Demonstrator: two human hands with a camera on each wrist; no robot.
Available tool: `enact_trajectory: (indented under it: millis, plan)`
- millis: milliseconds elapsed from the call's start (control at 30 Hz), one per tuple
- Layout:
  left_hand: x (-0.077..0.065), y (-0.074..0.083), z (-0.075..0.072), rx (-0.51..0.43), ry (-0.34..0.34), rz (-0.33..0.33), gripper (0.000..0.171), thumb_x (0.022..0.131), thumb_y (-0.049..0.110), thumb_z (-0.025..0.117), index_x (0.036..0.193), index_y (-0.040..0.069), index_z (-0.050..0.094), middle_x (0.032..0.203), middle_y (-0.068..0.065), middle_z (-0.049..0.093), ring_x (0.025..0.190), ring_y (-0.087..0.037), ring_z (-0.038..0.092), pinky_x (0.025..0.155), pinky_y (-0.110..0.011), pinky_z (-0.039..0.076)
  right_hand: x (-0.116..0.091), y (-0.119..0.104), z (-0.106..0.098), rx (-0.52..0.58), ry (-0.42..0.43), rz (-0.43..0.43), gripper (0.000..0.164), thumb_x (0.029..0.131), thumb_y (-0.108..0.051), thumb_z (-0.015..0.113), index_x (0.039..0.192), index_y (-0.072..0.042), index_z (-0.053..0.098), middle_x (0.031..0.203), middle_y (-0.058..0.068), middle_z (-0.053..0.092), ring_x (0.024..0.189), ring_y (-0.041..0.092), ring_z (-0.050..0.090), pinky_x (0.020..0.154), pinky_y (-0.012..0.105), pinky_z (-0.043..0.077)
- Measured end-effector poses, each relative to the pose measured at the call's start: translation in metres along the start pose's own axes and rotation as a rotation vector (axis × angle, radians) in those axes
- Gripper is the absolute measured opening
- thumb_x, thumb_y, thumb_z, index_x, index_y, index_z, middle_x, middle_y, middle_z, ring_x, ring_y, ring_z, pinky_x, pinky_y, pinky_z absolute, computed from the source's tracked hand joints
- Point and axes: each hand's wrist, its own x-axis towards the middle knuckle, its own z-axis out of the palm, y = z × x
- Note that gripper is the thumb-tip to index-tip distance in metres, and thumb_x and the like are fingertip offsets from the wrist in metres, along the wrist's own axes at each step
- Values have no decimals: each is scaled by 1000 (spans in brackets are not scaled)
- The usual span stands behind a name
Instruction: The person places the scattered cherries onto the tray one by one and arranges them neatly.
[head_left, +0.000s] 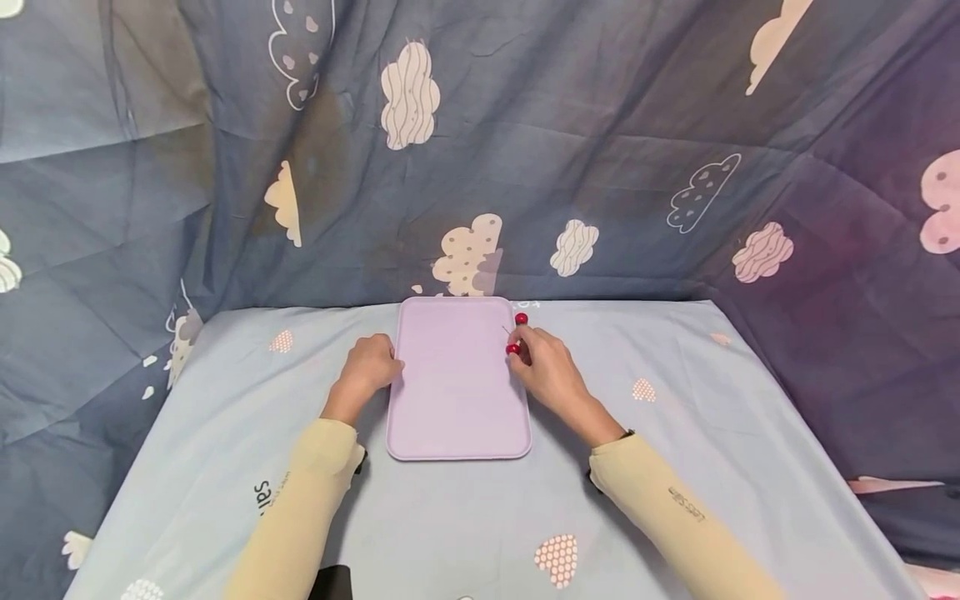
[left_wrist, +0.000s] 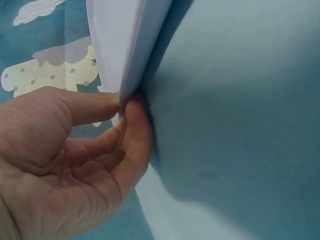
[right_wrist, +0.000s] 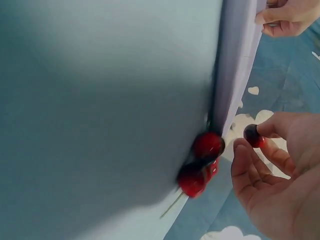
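Note:
My left hand (head_left: pixel 369 367) grips the left rim of a lilac rectangular tray (head_left: pixel 459 392). In the left wrist view the thumb is on one side of the tray's edge (left_wrist: pixel 131 55) and the fingers (left_wrist: pixel 136 135) on the other. Over the tray's right rim, my right hand (head_left: pixel 551 371) pinches a small red cherry (right_wrist: pixel 254 136), dark on one side, between thumb and fingers. More red cherries (right_wrist: pixel 207 145) lie on the cloth against the tray's outer right side, one with a thin green stem (right_wrist: pixel 171 206). One of these cherries (head_left: pixel 521 318) shows just past the right fingers.
A pale blue cloth with printed hearts (head_left: pixel 557 560) covers the table. Dark curtain fabric (head_left: pixel 525 167) with cloud prints hangs behind and on both sides, meeting the table's back edge close to the tray's far end.

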Motion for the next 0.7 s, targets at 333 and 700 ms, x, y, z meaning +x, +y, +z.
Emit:
enact_trajectory:
  millis: [333,700]
  plan:
    - [1,0,-2,4,9,0,17,94,14,65,81,5,60,73,-10,65,69,-25,60,60,-30,43,47,-28,27,54,-84,47,14,92,-9,69,105,-12,67,84,5,68,80,20,62,74,35,50]
    - [1,-2,-1,2,16,10,18,92,15,66,78,7,58,71,-9,66,72,-25,62,61,-29,42,88,-44,63,77,-167,67,15,91,-10,68,105,-14,65,79,2,64,76,19,60,73,34,46]
